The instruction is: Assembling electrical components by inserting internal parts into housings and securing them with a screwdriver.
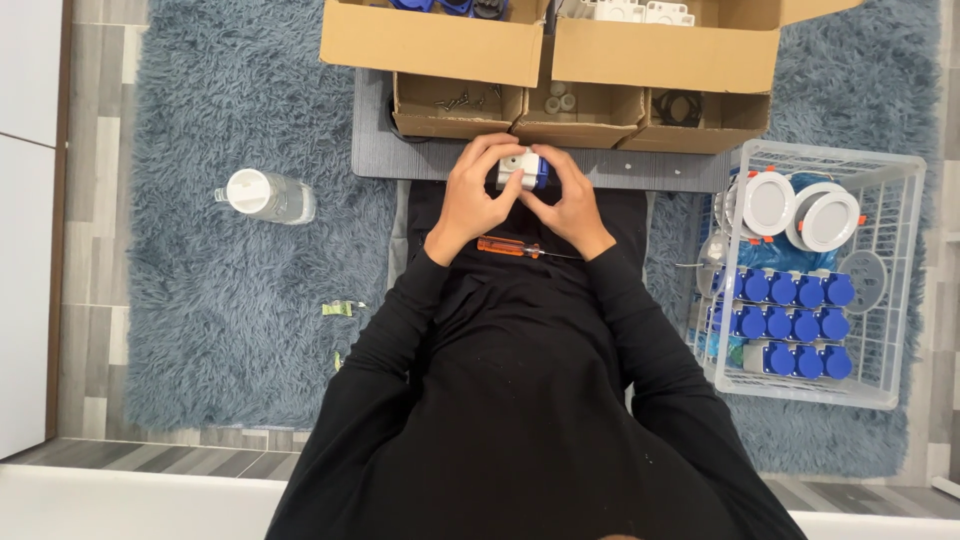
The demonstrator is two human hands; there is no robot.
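Observation:
Both hands hold one small white-and-blue socket housing (523, 169) in front of me, above my lap. My left hand (475, 195) wraps its left side with fingers curled over the top. My right hand (572, 200) grips its right side. An orange-handled screwdriver (510, 246) lies across my lap just below the hands, touched by neither.
Three small open cardboard boxes (580, 115) with screws, rings and a black part sit on a grey board, with larger boxes (440, 40) behind. A white wire basket (895, 300) at right holds blue-and-white sockets and round white lids. A capped plastic bottle (265, 195) lies on the blue rug at left.

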